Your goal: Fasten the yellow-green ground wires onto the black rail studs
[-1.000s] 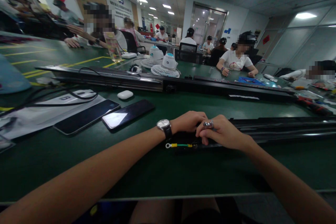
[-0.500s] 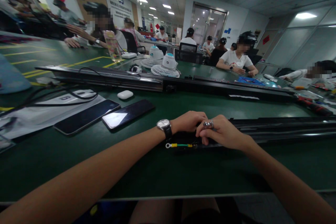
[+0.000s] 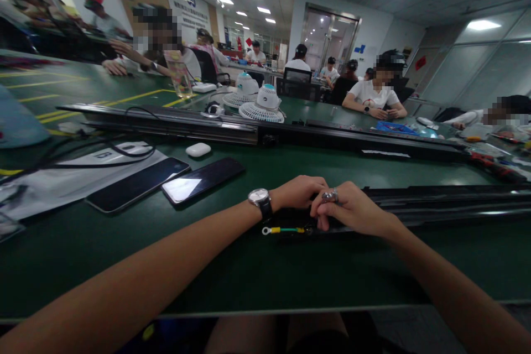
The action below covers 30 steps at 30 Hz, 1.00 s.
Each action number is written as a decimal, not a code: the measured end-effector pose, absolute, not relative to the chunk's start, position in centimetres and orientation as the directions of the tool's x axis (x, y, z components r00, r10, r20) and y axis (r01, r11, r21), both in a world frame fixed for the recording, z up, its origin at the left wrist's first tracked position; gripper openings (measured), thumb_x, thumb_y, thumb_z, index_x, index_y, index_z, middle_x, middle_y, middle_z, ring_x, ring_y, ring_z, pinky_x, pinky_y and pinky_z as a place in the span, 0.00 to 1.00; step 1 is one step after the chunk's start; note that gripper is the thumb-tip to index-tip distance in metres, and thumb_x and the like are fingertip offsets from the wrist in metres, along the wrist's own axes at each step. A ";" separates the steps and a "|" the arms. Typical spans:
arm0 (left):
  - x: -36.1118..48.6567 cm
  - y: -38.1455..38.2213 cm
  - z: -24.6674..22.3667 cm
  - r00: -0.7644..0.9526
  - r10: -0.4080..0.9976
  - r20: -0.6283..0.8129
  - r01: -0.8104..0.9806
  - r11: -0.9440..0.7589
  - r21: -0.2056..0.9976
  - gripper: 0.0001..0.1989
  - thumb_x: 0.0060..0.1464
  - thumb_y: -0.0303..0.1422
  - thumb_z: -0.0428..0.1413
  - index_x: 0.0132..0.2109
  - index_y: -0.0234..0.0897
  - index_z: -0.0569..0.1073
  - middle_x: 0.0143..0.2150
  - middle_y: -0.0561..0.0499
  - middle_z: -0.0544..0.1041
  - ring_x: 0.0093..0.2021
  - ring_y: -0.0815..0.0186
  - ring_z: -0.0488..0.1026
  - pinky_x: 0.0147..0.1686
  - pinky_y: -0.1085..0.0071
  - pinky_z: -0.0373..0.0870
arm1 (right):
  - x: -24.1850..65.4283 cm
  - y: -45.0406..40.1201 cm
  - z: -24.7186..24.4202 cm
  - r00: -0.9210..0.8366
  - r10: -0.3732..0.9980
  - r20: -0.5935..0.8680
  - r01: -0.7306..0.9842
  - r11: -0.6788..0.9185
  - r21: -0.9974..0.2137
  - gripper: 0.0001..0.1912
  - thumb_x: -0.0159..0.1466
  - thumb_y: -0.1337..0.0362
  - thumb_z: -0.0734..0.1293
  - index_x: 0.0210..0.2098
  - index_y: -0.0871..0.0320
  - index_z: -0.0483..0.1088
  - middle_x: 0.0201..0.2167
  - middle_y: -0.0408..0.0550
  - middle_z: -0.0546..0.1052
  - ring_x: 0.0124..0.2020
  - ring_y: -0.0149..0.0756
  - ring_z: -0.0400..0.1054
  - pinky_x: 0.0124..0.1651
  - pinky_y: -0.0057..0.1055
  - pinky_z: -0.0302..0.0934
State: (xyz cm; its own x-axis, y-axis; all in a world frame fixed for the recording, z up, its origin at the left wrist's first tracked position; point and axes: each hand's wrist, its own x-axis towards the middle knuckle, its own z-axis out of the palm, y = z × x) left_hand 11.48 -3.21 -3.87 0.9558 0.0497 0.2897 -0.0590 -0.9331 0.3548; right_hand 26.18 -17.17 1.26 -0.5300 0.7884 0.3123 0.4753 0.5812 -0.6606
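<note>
A long black rail lies on the green table, its near end under my hands. My left hand, with a watch on its wrist, is closed at the rail's end; its fingertips are hidden behind the other hand. My right hand, wearing a ring, is bent over the rail with fingers curled and thumb pressed in. Whatever is in the fingers of either hand cannot be made out. Just below them, a short green wire with a ring terminal and yellow ends sticks out to the left from the rail's end.
Two phones and a white earbud case lie on the left, beside black cables and a plastic bag. Behind stretches another long rail, with white fans beyond it. Co-workers sit around the tables.
</note>
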 end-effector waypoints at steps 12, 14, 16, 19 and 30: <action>11.4 -3.4 -3.6 0.955 0.054 0.290 -0.056 -0.933 0.356 0.07 0.58 0.25 0.62 0.45 0.37 0.78 0.50 0.49 0.78 0.45 0.65 0.78 0.45 0.73 0.69 | 26.2 -17.1 1.2 -0.520 0.809 0.272 0.437 0.526 -0.730 0.13 0.74 0.62 0.62 0.37 0.57 0.76 0.24 0.40 0.78 0.26 0.31 0.74 0.35 0.27 0.65; 11.4 -3.4 -3.6 0.954 0.056 0.295 -0.057 -0.932 0.359 0.08 0.58 0.25 0.63 0.45 0.38 0.78 0.50 0.49 0.78 0.45 0.65 0.78 0.45 0.73 0.69 | 26.2 -17.1 1.3 -0.515 0.816 0.261 0.444 0.515 -0.733 0.12 0.73 0.62 0.63 0.36 0.57 0.76 0.21 0.38 0.75 0.24 0.30 0.71 0.34 0.26 0.63; 11.4 -3.4 -3.6 0.952 0.059 0.299 -0.056 -0.931 0.361 0.09 0.57 0.25 0.63 0.45 0.38 0.78 0.50 0.49 0.78 0.45 0.65 0.78 0.45 0.73 0.69 | 26.3 -17.2 1.5 -0.515 0.823 0.238 0.448 0.496 -0.744 0.12 0.72 0.62 0.64 0.36 0.57 0.76 0.17 0.35 0.72 0.20 0.28 0.68 0.32 0.26 0.62; 11.4 -3.4 -3.6 0.952 0.061 0.300 -0.055 -0.930 0.363 0.10 0.58 0.24 0.62 0.46 0.38 0.78 0.50 0.49 0.78 0.44 0.65 0.77 0.45 0.73 0.70 | 26.2 -17.3 1.6 -0.524 0.831 0.189 0.434 0.451 -0.780 0.12 0.73 0.61 0.62 0.37 0.57 0.75 0.15 0.34 0.72 0.17 0.27 0.67 0.29 0.24 0.62; 11.4 -3.3 -3.9 0.952 0.075 0.296 -0.037 -0.934 0.356 0.09 0.56 0.24 0.63 0.45 0.37 0.78 0.49 0.49 0.78 0.44 0.65 0.77 0.45 0.72 0.70 | 26.0 -17.5 1.4 -0.512 0.854 0.095 0.329 0.297 -0.897 0.15 0.74 0.56 0.61 0.37 0.58 0.71 0.23 0.42 0.80 0.23 0.32 0.76 0.29 0.26 0.67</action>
State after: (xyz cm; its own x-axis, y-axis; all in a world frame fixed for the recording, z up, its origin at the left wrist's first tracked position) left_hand 11.42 -3.33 -3.85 0.9521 0.0753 0.2963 -0.0370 -0.9336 0.3564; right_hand 26.00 -17.52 1.43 -0.5124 0.8535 0.0946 0.3287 0.2967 -0.8966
